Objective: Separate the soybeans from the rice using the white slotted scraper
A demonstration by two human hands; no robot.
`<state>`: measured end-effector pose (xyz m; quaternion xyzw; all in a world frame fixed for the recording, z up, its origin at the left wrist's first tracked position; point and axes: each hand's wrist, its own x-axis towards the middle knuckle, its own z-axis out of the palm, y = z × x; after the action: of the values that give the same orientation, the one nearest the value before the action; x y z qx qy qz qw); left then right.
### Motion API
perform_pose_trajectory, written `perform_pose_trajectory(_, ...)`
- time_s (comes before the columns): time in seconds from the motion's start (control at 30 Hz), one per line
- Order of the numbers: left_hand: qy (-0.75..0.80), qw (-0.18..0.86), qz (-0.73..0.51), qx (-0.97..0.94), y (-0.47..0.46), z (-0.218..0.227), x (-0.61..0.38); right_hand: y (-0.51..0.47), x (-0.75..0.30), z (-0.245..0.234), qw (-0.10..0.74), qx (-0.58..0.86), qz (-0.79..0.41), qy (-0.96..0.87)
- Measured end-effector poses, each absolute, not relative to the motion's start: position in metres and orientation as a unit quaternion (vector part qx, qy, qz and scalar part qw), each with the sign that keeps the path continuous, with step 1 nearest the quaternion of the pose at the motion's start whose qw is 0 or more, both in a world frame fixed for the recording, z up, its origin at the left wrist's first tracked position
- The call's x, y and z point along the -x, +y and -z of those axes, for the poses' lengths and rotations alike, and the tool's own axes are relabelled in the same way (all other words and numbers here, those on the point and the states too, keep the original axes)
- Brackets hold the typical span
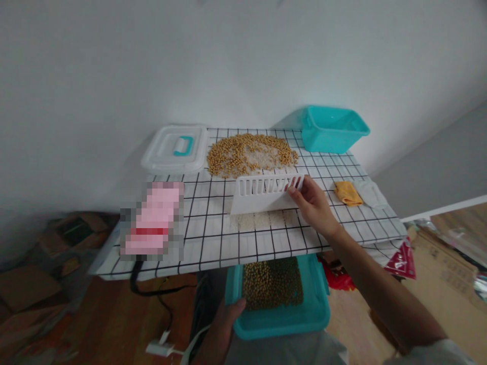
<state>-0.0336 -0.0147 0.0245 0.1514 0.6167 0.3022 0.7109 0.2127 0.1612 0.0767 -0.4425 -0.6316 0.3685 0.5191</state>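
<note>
My right hand grips the right end of a white slotted scraper, which stands on the checked tablecloth. Behind the scraper lies a pile of yellow beans mixed with white rice. In front of it lies a patch of white rice. My left hand holds the left rim of a teal tray below the table's front edge. The tray contains yellow and green beans.
A clear lidded box with a teal handle sits at the back left, an empty teal tub at the back right. An orange cloth and a clear bag lie at the right. A blurred pink patch lies at the left. Cardboard clutters the floor.
</note>
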Motion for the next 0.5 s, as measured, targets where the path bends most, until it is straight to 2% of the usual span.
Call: perform_pose_trajectory(0.5,0.609,0.716,-0.313,-0.136,-0.011,-0.027,0.035,0.189,-0.217,-0.08,0.56,0.435,-0.348,-0.613)
